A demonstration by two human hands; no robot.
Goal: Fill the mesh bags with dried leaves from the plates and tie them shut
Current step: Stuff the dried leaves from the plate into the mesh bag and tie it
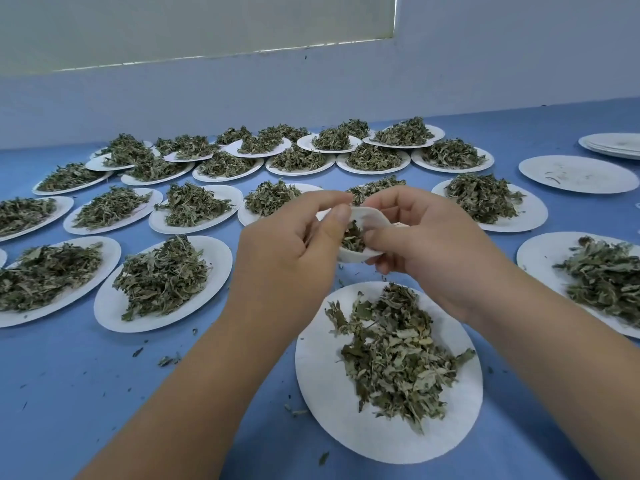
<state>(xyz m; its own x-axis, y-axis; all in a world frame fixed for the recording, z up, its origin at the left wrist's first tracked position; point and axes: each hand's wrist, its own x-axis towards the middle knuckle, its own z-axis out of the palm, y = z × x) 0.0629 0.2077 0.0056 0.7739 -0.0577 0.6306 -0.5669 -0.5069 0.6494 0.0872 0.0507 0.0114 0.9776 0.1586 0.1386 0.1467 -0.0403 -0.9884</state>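
Across the left of the bench (pixel 104 393) stand rows of plates (pixel 218 258), each heaped with dried leaves and set close together, presumably portioned so that one plate fills one bag.

The left hand (pixel 294 251) is raised above the bench, fingers curled, thumb and forefinger pinching the near rim of the bag (pixel 372 220). The bag hangs between the two hands with its mouth pulled wide and a small clump of leaves already inside. I cannot quite tell whether the left fingertips are also pushing leaves down or only holding the rim.

The right hand (pixel 426 244) grips the opposite side of the rim, its fingers curled under the fabric, so the opening stays stretched and the bottom is cupped.

The bag is held just above the far edge of the nearest plate (pixel 322 393), which seems sensible: anything that drops lands back on the pile (pixel 391 355). Most of that pile is not yet bagged, so filling looks barely begun and tying is some way off.

Further right sits another heaped plate (pixel 533 258), then an emptied one (pixel 578 173) with only crumbs, and a stack (pixel 613 143) of used plates beyond it, kept apart from the full ones.
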